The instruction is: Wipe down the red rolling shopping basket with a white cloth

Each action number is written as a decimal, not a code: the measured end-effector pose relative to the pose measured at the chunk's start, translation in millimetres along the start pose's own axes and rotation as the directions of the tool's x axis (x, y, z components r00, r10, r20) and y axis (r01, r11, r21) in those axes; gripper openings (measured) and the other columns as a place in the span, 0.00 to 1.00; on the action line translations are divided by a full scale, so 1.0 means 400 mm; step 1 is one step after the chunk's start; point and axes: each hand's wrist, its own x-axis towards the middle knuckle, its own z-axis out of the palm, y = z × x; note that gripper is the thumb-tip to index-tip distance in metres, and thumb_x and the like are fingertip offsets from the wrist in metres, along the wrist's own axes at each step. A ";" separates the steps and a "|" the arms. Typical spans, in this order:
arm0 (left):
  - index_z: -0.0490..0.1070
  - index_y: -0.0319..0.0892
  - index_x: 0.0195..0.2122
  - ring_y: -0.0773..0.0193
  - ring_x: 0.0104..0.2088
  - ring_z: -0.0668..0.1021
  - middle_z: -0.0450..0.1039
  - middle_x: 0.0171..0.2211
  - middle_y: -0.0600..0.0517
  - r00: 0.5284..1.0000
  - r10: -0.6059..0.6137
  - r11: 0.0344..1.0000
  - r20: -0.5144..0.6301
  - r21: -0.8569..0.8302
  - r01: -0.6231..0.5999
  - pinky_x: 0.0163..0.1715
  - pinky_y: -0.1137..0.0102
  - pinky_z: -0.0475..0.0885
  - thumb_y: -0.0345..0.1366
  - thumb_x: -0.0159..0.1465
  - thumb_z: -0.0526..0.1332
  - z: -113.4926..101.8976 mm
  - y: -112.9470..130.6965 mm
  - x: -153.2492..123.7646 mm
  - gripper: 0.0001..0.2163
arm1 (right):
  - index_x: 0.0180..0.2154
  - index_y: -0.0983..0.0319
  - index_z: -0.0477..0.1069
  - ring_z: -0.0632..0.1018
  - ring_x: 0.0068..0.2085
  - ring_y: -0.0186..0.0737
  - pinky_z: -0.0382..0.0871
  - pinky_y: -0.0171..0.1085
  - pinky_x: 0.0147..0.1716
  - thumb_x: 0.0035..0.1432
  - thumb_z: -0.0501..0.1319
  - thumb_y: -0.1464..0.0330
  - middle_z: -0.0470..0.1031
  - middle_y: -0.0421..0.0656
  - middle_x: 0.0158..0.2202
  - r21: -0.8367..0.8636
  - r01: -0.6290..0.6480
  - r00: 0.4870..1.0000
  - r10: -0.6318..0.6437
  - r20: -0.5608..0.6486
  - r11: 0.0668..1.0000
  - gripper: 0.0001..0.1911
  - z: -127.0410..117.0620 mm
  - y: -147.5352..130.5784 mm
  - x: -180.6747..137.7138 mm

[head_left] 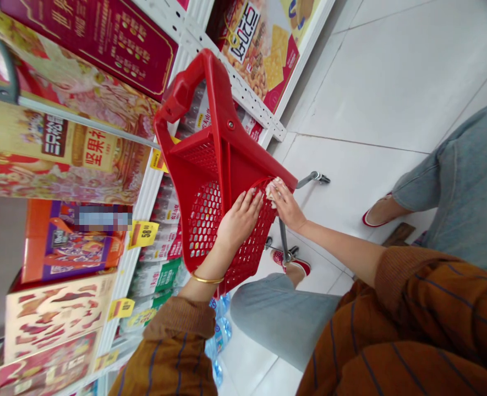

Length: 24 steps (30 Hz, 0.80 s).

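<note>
A red plastic shopping basket point(216, 165) with a perforated wall and a red handle stands tipped in front of a shelf. My left hand point(240, 218) lies flat on its mesh side, fingers stretched out. My right hand point(285, 204) presses a small pale cloth point(273, 188) against the basket's rim, fingers closed over it. A gold bangle point(207, 279) sits on my left wrist. I wear brown striped sleeves and grey-blue trousers.
Store shelves point(160, 165) on the left carry large gift boxes point(65, 148), smaller packets and yellow price tags point(143, 233). A grey metal bar point(82, 118) crosses them. The basket's metal frame with wheels point(285, 242) rests on the white tiled floor point(383, 82). Water bottles point(220, 330) lie below.
</note>
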 end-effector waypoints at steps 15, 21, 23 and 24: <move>0.64 0.33 0.61 0.48 0.68 0.51 0.59 0.65 0.41 0.999 -0.002 1.000 0.032 0.027 0.001 0.66 0.53 0.56 0.26 0.65 0.49 0.004 0.021 -0.003 0.22 | 0.68 0.59 0.41 0.42 0.70 0.43 0.52 0.55 0.68 0.67 0.42 0.77 0.51 0.49 0.69 -0.059 -0.078 0.994 0.082 0.069 0.995 0.30 0.033 0.016 0.010; 0.61 0.30 0.62 0.50 0.69 0.48 0.55 0.66 0.41 0.993 -0.043 0.995 0.109 0.089 0.033 0.68 0.56 0.51 0.28 0.68 0.46 0.004 0.030 0.000 0.22 | 0.68 0.62 0.41 0.41 0.70 0.45 0.53 0.56 0.67 0.67 0.43 0.78 0.52 0.54 0.68 -0.132 -0.081 0.990 0.096 0.105 0.988 0.30 0.042 0.045 -0.037; 0.61 0.30 0.62 0.50 0.69 0.47 0.54 0.67 0.42 0.991 -0.048 0.995 0.127 0.098 0.036 0.68 0.57 0.50 0.29 0.68 0.45 0.002 0.031 0.000 0.22 | 0.68 0.62 0.41 0.41 0.71 0.45 0.52 0.56 0.67 0.67 0.43 0.78 0.51 0.54 0.68 -0.133 -0.094 0.987 0.110 0.121 0.987 0.30 0.042 0.054 -0.052; 0.61 0.30 0.62 0.50 0.69 0.47 0.54 0.67 0.42 0.990 -0.051 0.995 0.132 0.097 0.038 0.68 0.57 0.49 0.29 0.68 0.45 0.001 0.031 0.000 0.22 | 0.68 0.62 0.41 0.41 0.71 0.45 0.52 0.55 0.67 0.67 0.43 0.78 0.51 0.53 0.69 -0.126 -0.105 0.985 0.121 0.125 0.986 0.30 0.041 0.058 -0.061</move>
